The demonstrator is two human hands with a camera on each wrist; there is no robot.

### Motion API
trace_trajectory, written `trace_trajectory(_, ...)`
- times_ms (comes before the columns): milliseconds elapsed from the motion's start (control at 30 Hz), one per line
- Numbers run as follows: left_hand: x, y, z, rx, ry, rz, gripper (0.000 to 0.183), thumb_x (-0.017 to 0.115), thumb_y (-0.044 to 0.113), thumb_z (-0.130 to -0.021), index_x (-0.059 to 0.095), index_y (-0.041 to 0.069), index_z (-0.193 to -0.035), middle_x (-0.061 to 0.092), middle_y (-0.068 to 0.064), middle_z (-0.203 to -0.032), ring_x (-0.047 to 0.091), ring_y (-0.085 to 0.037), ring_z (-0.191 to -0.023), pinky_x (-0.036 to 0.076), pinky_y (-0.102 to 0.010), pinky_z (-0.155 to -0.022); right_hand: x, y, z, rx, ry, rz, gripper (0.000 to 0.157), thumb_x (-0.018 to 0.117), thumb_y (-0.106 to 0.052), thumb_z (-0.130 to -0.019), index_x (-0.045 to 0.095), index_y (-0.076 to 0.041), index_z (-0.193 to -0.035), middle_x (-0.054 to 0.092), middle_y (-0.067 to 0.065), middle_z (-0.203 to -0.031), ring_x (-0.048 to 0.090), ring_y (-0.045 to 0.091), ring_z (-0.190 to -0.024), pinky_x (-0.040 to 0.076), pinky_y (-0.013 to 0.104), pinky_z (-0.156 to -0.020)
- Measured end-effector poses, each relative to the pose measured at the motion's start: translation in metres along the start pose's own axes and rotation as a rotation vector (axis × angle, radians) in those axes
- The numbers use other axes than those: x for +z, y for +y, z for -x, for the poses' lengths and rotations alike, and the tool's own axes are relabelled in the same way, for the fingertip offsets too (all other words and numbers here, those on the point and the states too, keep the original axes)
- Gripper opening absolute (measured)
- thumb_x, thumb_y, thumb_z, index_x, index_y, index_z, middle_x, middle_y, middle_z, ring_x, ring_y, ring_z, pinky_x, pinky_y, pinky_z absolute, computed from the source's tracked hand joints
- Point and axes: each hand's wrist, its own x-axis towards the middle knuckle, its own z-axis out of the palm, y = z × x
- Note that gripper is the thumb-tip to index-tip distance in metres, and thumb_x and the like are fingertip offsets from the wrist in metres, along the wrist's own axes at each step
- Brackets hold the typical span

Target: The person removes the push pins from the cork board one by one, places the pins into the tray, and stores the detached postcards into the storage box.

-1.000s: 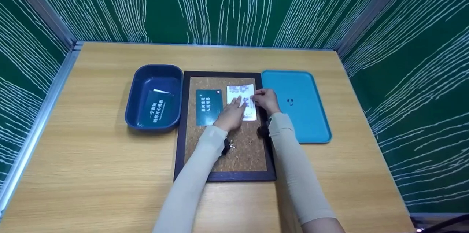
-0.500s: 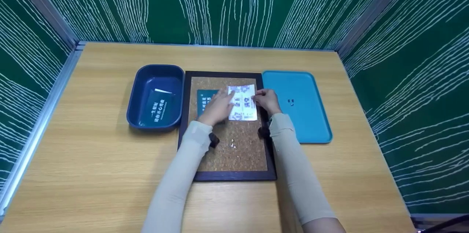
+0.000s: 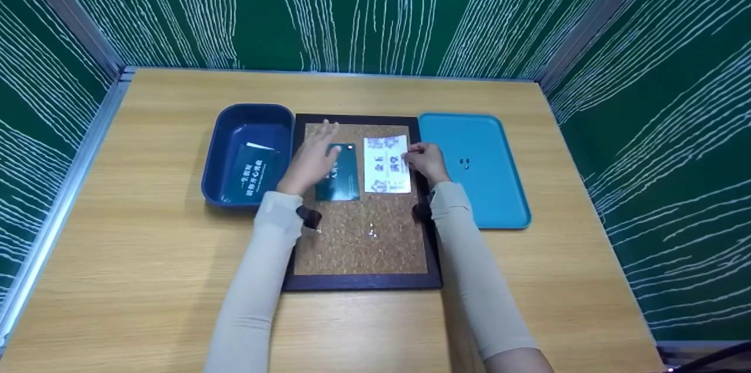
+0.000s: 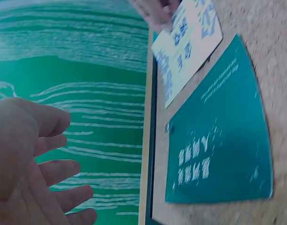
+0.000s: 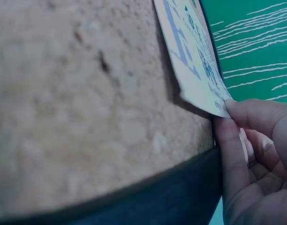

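Note:
My right hand [image 3: 429, 162] pinches the right edge of a white card [image 3: 386, 165] with purple print, thumb on top, as the right wrist view shows. That card lies over the cork board [image 3: 375, 258], its gripped edge raised a little. Beside it on the left is a dark green card [image 3: 345, 182] with white lettering. A small pin [image 3: 350, 147] sits at the green card's upper right corner. With fingers spread and holding nothing, my left hand [image 3: 308, 162] is over the green card's left part and hides some of it. Its fingers [image 4: 64, 171] look relaxed in the left wrist view.
A dark blue bin [image 3: 218, 156] at the left holds another green card [image 3: 256, 170]. On the right, a light blue tray [image 3: 499, 185] carries a few tiny dark pieces [image 3: 464, 163]. Small clear pieces [image 3: 372, 230] lie low on the cork. Green walls enclose the table.
My left hand has lifted off the white card and moved left, over the green card, uncovering the white card's print. The right hand keeps its pinch in the same place.

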Motion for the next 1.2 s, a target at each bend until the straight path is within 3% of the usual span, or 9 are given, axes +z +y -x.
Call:
trace_trajectory(267, -0.023, -0.017, 0.008, -0.015, 0.067, 0.029, 0.056, 0.039, 0.031, -0.104, 0.019, 0.016, -0.154, 0.01, -0.01, -0.162, 0.008, -0.035, -0.149, 0.01, -0.054, -0.12, 0.001, 0.001, -0.001, -0.039, -0.007, -0.019, 0.023, 0.062, -0.006, -0.089, 0.062, 0.005, -0.109, 0.063, 0.014, -0.106, 0.06, 0.015, -0.083, 0.055, 0.026, -0.075)
trace_trajectory(500, -0.041, -0.037, 0.02, -0.024, 0.144, 0.109, 0.054, 0.041, 0.024, -0.103, 0.024, 0.011, -0.153, 0.014, -0.015, -0.161, 0.01, -0.04, -0.148, 0.011, -0.055, -0.12, 0.0, 0.002, -0.002, -0.036, -0.007, -0.014, 0.024, 0.062, -0.007, -0.089, 0.062, 0.004, -0.11, 0.064, 0.017, -0.11, 0.062, 0.018, -0.089, 0.056, 0.029, -0.081)
trace_trajectory(967, -0.071, -0.077, 0.051, -0.123, 0.222, 0.138, 0.055, 0.04, 0.027, -0.104, 0.022, 0.015, -0.154, 0.01, -0.013, -0.162, 0.005, -0.038, -0.149, 0.006, -0.059, -0.119, 0.001, 0.004, -0.003, -0.01, -0.02, -0.036, 0.018, 0.064, -0.007, -0.089, 0.063, 0.001, -0.104, 0.064, 0.015, -0.111, 0.064, 0.022, -0.097, 0.056, 0.033, -0.086)
trace_trajectory(1200, -0.083, -0.098, 0.068, -0.183, 0.271, 0.142, 0.056, 0.038, 0.032, -0.104, 0.021, 0.014, -0.154, 0.011, -0.014, -0.162, 0.006, -0.037, -0.149, 0.008, -0.056, -0.12, 0.0, 0.003, -0.003, 0.0, -0.018, -0.054, 0.026, 0.064, -0.007, -0.089, 0.062, 0.003, -0.112, 0.064, 0.017, -0.114, 0.065, 0.023, -0.098, 0.056, 0.032, -0.087)
